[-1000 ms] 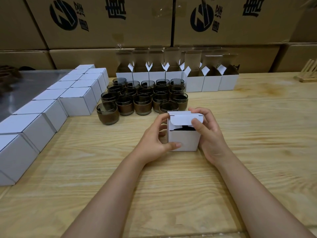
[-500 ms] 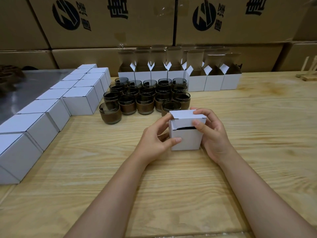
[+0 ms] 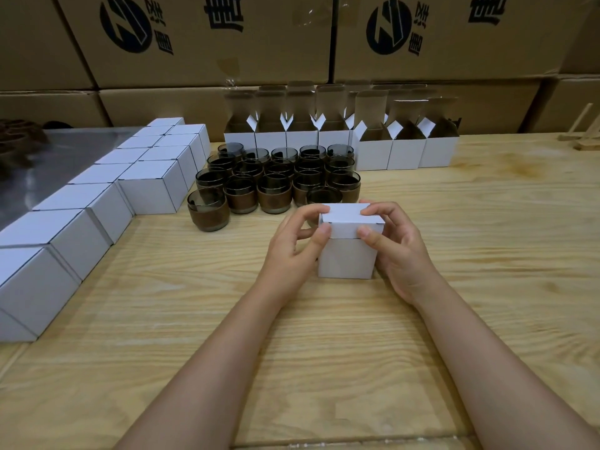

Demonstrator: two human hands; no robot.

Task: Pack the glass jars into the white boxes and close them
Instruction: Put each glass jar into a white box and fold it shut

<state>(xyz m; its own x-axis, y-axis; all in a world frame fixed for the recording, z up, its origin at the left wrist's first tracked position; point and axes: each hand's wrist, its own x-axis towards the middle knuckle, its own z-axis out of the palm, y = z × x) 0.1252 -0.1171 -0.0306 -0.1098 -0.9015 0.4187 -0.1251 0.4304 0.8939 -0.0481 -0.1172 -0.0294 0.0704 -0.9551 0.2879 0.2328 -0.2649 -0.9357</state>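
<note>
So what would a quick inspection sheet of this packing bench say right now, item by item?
Surface: pale wooden table, with a grey sheet at its far left.
Job's things: white box in front, lid folded down; dark glass jars clustered behind it; open boxes in a row at the back; closed boxes lined up on the left.
Clutter: wooden piece far right; dark object far left, unclear.
Hands: left hand and right hand both grip the white box, fingertips on its lid.
Cables: nothing seen.
Surroundings: stacked brown cartons behind the table.
</note>
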